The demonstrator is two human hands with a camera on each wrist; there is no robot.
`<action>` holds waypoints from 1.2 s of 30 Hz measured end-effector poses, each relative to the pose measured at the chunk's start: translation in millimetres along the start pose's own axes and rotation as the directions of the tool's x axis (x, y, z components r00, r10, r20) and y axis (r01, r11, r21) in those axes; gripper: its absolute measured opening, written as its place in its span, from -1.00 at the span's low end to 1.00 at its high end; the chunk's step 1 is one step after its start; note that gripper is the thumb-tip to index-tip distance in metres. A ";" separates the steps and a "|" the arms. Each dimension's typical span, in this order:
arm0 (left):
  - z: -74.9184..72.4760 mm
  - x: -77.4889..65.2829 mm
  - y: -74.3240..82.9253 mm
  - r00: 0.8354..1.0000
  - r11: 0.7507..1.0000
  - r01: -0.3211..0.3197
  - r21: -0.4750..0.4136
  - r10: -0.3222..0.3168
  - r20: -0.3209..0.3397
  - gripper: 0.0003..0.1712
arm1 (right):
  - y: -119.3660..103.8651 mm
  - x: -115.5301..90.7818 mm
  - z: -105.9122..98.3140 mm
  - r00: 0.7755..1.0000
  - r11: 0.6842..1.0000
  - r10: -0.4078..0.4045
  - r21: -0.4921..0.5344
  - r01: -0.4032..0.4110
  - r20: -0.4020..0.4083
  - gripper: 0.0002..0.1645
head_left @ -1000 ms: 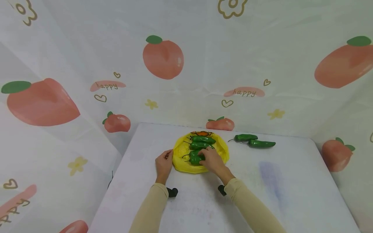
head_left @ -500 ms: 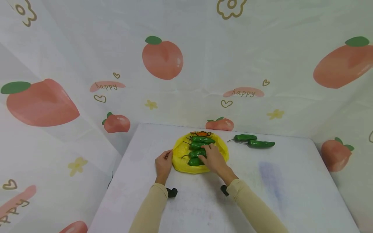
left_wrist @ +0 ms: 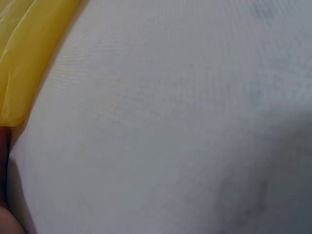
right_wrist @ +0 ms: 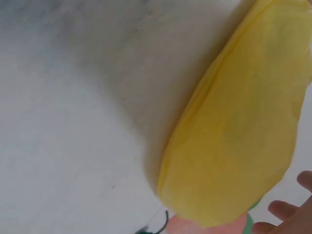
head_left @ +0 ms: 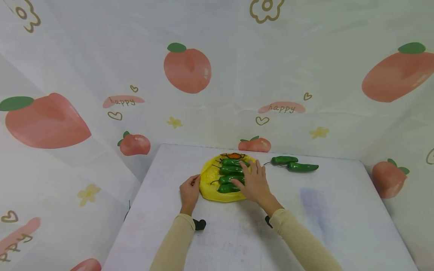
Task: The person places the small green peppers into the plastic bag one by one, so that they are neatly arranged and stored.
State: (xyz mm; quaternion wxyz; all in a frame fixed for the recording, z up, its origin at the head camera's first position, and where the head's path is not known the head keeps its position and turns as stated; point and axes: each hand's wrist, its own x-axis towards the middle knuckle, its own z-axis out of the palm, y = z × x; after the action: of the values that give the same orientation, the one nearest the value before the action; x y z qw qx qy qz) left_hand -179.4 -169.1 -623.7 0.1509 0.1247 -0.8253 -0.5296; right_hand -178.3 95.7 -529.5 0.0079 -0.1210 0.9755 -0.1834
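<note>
A yellow plastic bag (head_left: 217,196), its top spread into a round opening, lies on the table with several green chili peppers (head_left: 232,170) side by side in it, stems to the left. My left hand (head_left: 190,192) pinches the bag's left edge; the fingertips are partly hidden. Over the right ends of the peppers is my right hand (head_left: 256,184), fingers spread and holding nothing. The right wrist view has the bag's side (right_wrist: 234,131) filling the middle, with fingers of my right hand (right_wrist: 290,209) apart from it. Only a bag corner (left_wrist: 29,58) shows in the left wrist view.
Two more green peppers, a nearer one (head_left: 303,167) and a farther one (head_left: 284,160), lie to the right of the bag. The white table (head_left: 234,244) ends at a printed fabric backdrop (head_left: 223,109). Black wrist-worn pieces (head_left: 200,224) show below the hands.
My right hand has let go of the nearest pepper, moved right and spread its fingers, uncovering more of the peppers. My left hand stays at the bag's edge.
</note>
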 end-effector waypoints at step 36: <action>0.6 0.7 -1.4 1.000 1.000 -0.006 -0.008 0.006 0.014 -0.72 | 108.7 -5.9 -24.4 0.995 0.994 0.083 -0.062 -0.086 -0.057 0.10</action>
State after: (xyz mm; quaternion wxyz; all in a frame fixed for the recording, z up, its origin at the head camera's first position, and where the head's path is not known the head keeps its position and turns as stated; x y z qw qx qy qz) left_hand -180.2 -169.4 -625.1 0.1472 0.1177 -0.8247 -0.5332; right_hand -199.3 204.1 -546.1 -0.0149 -0.0747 0.9850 -0.1548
